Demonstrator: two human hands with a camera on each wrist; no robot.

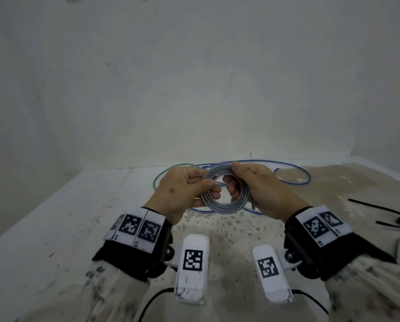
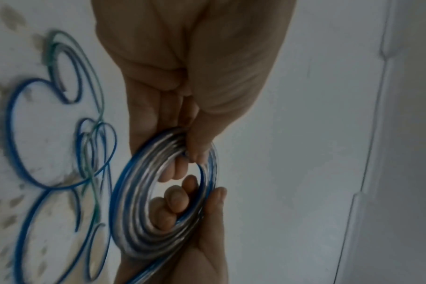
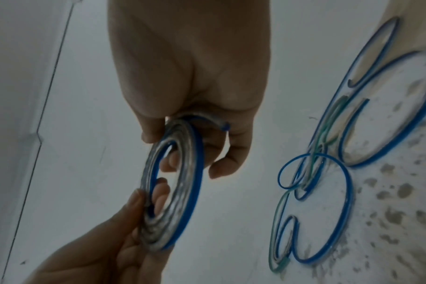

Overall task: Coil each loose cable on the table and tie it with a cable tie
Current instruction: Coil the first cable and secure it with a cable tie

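Your left hand [image 1: 185, 189] and right hand [image 1: 254, 187] both pinch the coil [image 1: 224, 190], one on each side, fingers hooked through its middle. You hold it above the counter [image 1: 55, 217], just in front of the loose cables [image 1: 294, 173]. Cable ties [image 1: 389, 217] lie well right of the coil.

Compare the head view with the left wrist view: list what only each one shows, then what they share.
Only the head view shows the black cable ties lying on the table to the right, the marker bands on both wrists, and the patterned sleeves.

Only the left wrist view shows the right hand's fingers poking through the hole of the coiled cable.

Both show the left hand and right hand gripping that coil above the table, with the loose blue cable and green cable lying beyond it.
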